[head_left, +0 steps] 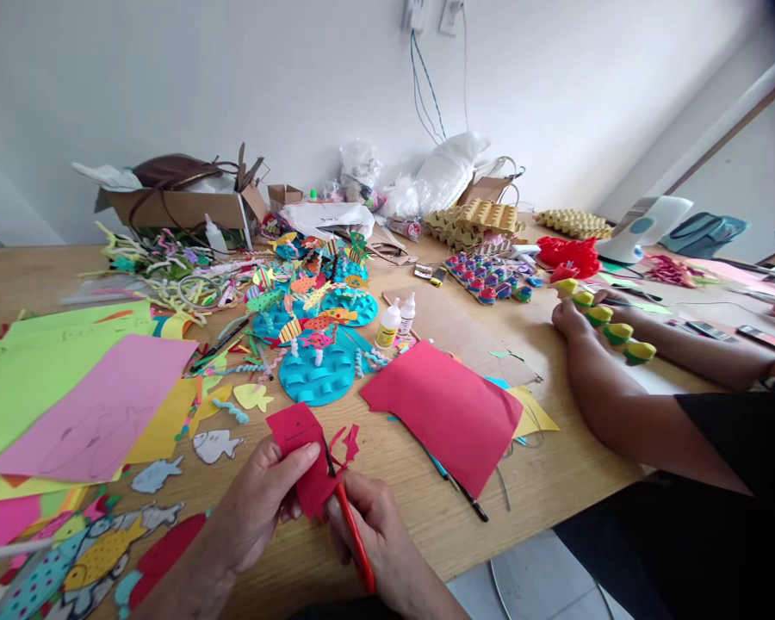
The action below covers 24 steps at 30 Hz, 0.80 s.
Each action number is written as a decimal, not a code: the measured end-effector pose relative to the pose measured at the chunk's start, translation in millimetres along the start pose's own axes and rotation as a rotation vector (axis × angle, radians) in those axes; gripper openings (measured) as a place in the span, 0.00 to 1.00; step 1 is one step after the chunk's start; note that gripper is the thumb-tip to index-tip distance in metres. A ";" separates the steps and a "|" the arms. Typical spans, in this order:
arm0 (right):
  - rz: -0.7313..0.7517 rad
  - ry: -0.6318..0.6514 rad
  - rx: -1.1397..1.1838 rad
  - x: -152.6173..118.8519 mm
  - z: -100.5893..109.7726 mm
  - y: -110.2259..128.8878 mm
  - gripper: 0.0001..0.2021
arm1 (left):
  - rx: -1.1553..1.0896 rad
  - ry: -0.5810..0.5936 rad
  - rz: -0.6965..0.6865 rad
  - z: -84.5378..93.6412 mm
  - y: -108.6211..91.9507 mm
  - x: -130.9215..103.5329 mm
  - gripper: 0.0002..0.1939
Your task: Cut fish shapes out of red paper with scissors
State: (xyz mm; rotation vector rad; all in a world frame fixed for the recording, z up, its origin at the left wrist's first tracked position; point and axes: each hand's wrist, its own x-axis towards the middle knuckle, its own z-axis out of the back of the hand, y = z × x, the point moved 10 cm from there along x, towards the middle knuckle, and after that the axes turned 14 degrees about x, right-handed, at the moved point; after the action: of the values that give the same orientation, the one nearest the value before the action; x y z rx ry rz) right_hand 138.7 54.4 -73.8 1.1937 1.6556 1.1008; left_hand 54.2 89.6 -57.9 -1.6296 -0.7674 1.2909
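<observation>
My left hand [258,486] pinches a small piece of red foam or paper [297,428] with faint pencil marks, its thumb flat on the front. In my right hand [378,525] are scissors with red handles [355,538], whose dark blades meet the right edge of the piece. A thin curled red offcut [350,443] hangs beside the blades. To the right of my hands a large red sheet [449,413] lies on the wooden table [387,465], over a yellow sheet [535,412] and a dark pencil [471,502].
Green and pink sheets [96,413] lie at left, above fish cutouts [216,446]. Blue discs with colourful fish [316,370] and glue bottles [388,324] stand ahead. At right, a person's arms [594,370] reach in beside painted egg-carton pieces [616,333].
</observation>
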 end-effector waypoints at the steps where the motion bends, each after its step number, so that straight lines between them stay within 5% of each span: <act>1: -0.005 0.002 0.009 -0.1 -0.2 -0.7 0.21 | 0.001 0.003 0.003 -0.3 0.6 -0.1 0.16; 24: 0.044 0.010 -0.106 -1.9 1.6 -0.4 0.20 | -0.055 -0.032 0.036 9.5 5.6 0.3 0.13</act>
State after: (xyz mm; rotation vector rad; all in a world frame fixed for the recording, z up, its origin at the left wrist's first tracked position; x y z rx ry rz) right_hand 140.6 52.8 -74.4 1.1627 1.5654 1.2085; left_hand 44.9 90.1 -63.7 -1.6769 -0.8026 1.3347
